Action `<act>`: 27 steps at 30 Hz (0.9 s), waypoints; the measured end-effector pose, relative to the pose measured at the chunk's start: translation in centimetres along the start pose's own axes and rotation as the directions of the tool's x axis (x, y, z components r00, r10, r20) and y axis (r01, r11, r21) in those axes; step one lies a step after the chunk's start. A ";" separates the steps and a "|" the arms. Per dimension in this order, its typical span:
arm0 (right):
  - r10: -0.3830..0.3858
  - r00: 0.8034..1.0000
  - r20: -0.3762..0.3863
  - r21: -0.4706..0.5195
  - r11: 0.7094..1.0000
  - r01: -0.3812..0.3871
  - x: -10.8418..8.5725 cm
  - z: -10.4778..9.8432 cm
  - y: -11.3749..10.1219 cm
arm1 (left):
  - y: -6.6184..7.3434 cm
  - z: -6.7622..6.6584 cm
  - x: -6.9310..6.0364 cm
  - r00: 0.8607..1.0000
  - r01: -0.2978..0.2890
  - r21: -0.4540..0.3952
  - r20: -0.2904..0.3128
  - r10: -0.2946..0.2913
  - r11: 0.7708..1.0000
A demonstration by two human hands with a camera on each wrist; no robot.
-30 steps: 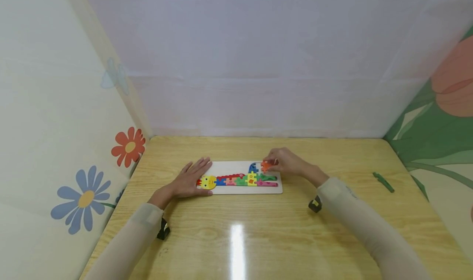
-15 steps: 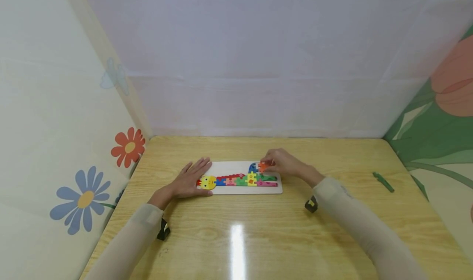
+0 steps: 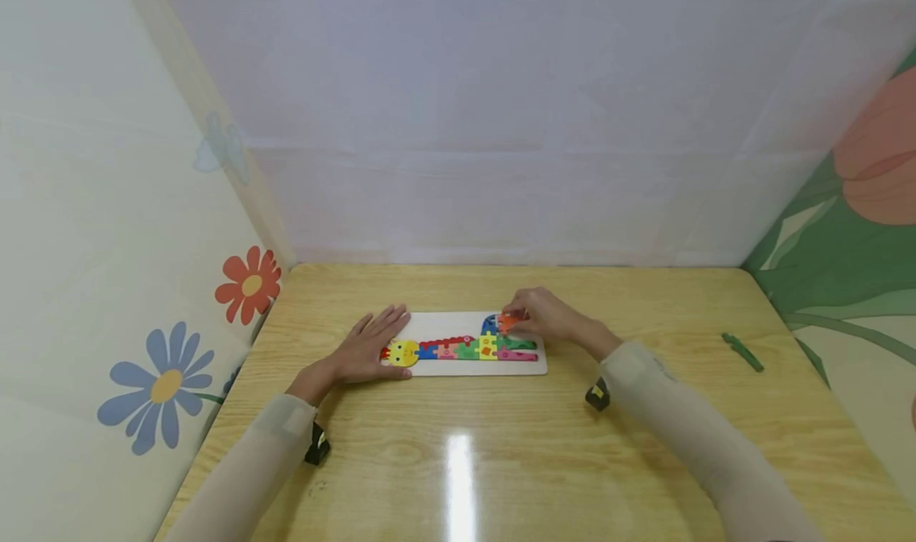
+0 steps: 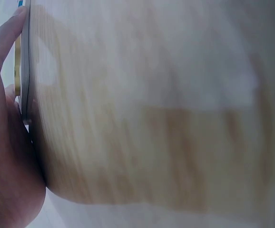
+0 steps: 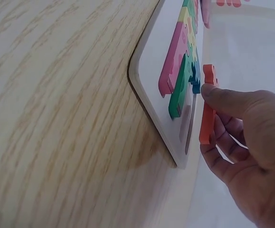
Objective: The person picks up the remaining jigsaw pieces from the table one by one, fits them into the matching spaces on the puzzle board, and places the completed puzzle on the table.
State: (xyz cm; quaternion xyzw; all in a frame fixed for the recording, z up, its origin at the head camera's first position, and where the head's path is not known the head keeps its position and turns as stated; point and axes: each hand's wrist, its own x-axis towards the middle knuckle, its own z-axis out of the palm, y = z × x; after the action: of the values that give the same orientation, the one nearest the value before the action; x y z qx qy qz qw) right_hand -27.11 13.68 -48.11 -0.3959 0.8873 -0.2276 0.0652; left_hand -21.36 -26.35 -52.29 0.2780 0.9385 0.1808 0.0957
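Observation:
A white giraffe puzzle board [image 3: 444,321] lies flat on the table, with colourful jigsaw pieces set in it from the yellow head to the pink and green legs. My left hand [image 3: 368,349] rests with spread fingers on the board's left end, beside the yellow head piece [image 3: 403,354]. Between thumb and fingers my right hand [image 5: 251,123] pinches an orange puzzle piece [image 5: 208,114], held just above the board near the blue piece [image 3: 490,324]. In the right wrist view, a bare recess shows beside the green leg piece [image 5: 180,90].
A loose green puzzle piece [image 3: 743,352] lies at the right of the wooden table [image 3: 529,454]. A white wall [image 3: 501,168] stands behind the table, with flower-patterned walls at both sides.
My right hand has moved slightly left with the orange piece, closer to the blue piece. The left hand has stayed in place on the board.

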 end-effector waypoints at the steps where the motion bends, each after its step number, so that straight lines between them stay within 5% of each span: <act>1: -0.004 1.000 -0.001 0.000 1.000 0.004 0.0 0.0 -0.1 | 0.0 0.0 0.0 1.000 0.004 0.000 0.004 -0.004 1.000; 27: 0.020 1.000 0.024 0.008 1.000 -0.020 0.4 0.8 0.2 | -0.6 0.6 0.0 0.994 -0.075 -0.036 -0.083 0.072 0.997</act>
State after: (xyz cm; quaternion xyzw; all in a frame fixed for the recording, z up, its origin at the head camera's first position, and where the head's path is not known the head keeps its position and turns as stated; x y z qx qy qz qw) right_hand -27.29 13.20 -48.86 -0.3894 0.8893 -0.2260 0.0796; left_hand -21.45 -26.67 -53.09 0.3029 0.9271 0.2136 0.0561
